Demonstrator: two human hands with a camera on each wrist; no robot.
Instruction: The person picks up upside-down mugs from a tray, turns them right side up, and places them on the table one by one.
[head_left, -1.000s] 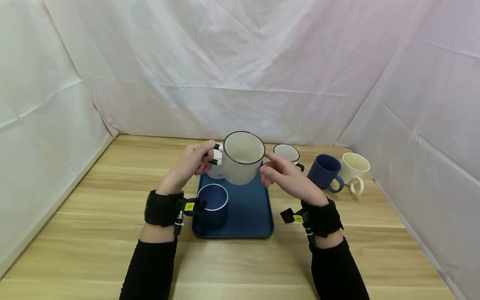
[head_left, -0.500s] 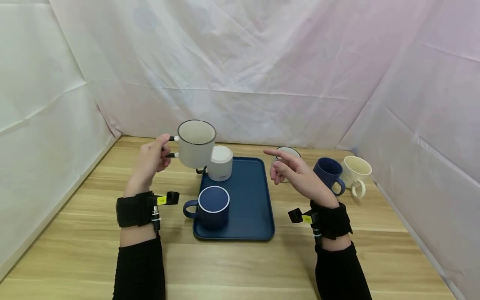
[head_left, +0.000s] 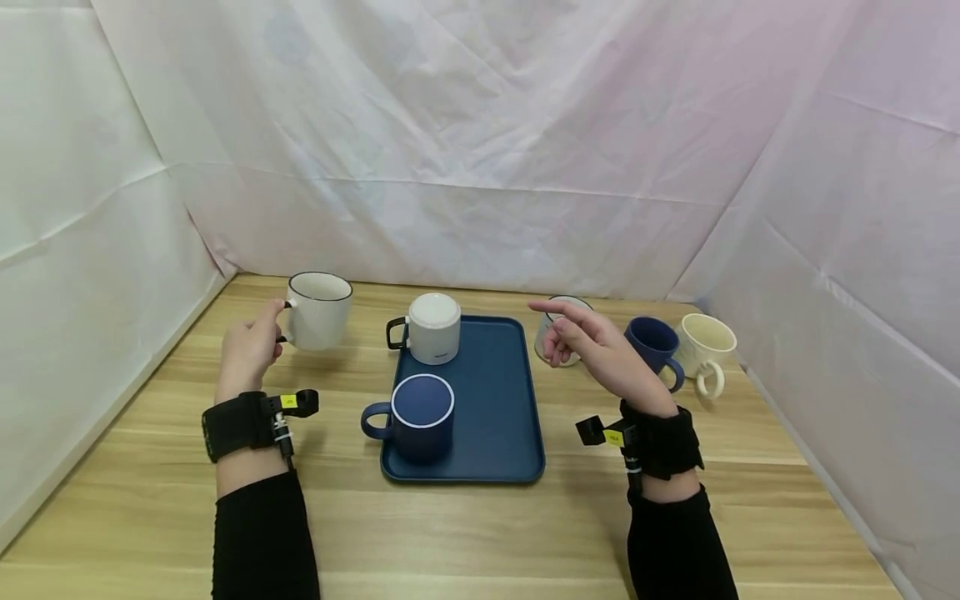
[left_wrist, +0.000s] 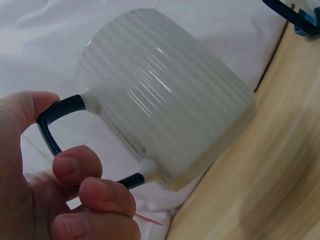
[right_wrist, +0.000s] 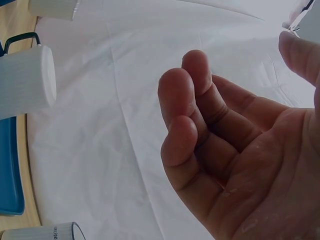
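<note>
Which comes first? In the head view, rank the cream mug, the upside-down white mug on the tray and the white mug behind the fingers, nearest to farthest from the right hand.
1. White mug behind the fingers: directly behind the right hand.
2. Cream mug: far right, beyond the blue mug.
3. Upside-down white mug: to the left, on the tray's back corner.

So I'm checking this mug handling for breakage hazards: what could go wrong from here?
1. The left hand holds the white black-rimmed mug only by its thin black handle, above the wooden table; a slipped grip could drop or tip it.
2. The right hand hangs empty close in front of a white mug and beside the dark blue mug; a careless sweep might knock either.
</note>
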